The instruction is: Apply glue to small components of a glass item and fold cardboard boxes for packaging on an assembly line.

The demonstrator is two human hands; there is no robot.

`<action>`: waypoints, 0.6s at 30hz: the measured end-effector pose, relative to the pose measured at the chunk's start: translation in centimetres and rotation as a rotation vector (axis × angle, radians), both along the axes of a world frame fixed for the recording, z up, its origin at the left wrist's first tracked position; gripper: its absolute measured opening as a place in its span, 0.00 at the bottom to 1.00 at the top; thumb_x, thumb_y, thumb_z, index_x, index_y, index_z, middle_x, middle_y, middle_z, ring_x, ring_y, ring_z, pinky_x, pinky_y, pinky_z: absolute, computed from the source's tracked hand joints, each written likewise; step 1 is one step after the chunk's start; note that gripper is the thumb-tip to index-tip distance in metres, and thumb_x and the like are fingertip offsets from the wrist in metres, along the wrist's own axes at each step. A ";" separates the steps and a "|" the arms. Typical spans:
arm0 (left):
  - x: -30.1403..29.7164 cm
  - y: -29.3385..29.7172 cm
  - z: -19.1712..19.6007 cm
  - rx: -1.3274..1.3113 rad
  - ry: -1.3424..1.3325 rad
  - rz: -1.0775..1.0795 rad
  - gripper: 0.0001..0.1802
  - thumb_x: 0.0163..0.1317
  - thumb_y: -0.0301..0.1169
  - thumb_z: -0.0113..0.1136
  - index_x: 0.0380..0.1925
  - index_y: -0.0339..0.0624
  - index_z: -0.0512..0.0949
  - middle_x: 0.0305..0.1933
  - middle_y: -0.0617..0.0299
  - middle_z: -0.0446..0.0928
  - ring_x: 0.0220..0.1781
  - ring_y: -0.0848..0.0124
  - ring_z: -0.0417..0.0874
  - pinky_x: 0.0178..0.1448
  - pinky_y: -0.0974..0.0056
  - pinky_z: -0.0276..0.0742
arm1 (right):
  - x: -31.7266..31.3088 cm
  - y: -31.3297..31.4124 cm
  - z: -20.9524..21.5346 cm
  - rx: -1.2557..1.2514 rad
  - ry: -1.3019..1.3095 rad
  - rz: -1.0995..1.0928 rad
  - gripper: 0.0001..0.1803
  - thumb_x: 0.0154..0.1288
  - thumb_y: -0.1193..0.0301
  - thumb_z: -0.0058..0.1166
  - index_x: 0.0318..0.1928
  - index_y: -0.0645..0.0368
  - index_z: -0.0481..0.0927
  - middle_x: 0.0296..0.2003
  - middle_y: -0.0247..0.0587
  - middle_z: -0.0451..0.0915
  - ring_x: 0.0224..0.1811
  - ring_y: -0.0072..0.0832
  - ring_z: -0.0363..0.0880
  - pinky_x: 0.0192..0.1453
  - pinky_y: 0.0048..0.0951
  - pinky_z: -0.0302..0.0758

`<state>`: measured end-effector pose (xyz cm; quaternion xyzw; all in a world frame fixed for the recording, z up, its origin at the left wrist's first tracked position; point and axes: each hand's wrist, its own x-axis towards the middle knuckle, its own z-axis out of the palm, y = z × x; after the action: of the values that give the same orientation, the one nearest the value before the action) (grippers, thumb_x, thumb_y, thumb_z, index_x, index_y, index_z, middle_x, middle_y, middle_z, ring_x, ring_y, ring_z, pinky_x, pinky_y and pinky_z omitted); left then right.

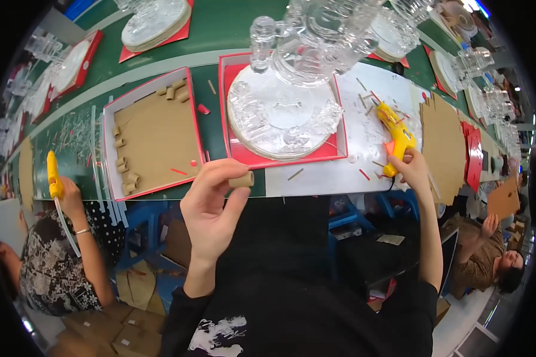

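Observation:
My left hand [208,208] pinches a short brown cardboard tube [241,179] between thumb and fingertips, in front of the red box. Closed on the handle end of a yellow glue gun [400,135] is my right hand [415,169]; the gun lies on a white sheet [315,178] with its nozzle pointing away. Between the hands, a red box [225,113] holds a stack of round white discs [288,113] with clear plastic pieces on top. A large clear plastic part [321,44] rises over its far side.
Left of it stands a red-edged box [195,128] lined with brown cardboard, holding several short tubes. Cardboard sheets [439,143] lie at the right. Red and brown scraps litter the green table [220,33]. A co-worker's hand [71,199] holds another yellow glue gun [54,175] at far left; another person sits right.

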<state>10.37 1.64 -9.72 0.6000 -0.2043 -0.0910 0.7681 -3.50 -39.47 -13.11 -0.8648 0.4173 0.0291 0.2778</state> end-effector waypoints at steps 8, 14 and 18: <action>-0.7 1.3 0.2 0.092 -0.065 -0.057 0.16 0.56 0.11 0.57 0.45 0.29 0.76 0.49 0.54 0.73 0.50 0.69 0.78 0.54 0.67 0.77 | -2.5 -3.3 2.9 0.779 -0.325 -0.310 0.26 0.65 0.57 0.52 0.58 0.61 0.71 0.45 0.38 0.81 0.37 0.24 0.81 0.37 0.21 0.77; -1.0 1.5 -0.7 -0.030 0.131 -0.055 0.13 0.60 0.13 0.56 0.46 0.27 0.75 0.49 0.54 0.74 0.49 0.71 0.79 0.53 0.69 0.77 | -3.0 4.3 7.0 0.731 -0.938 -0.006 0.29 0.65 0.68 0.52 0.65 0.58 0.61 0.61 0.51 0.71 0.55 0.37 0.78 0.46 0.25 0.78; -1.0 0.3 -0.9 -0.084 0.206 -0.057 0.15 0.61 0.14 0.56 0.49 0.27 0.74 0.49 0.55 0.75 0.49 0.71 0.79 0.53 0.69 0.77 | -3.4 5.4 8.6 1.298 -0.849 0.476 0.40 0.62 0.69 0.52 0.71 0.59 0.49 0.56 0.59 0.74 0.46 0.39 0.83 0.39 0.28 0.81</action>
<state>9.38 1.98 -10.65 0.5488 -0.1448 -0.1656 0.8065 -6.92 -34.04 -4.55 -0.5342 -0.0191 -0.0069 0.8451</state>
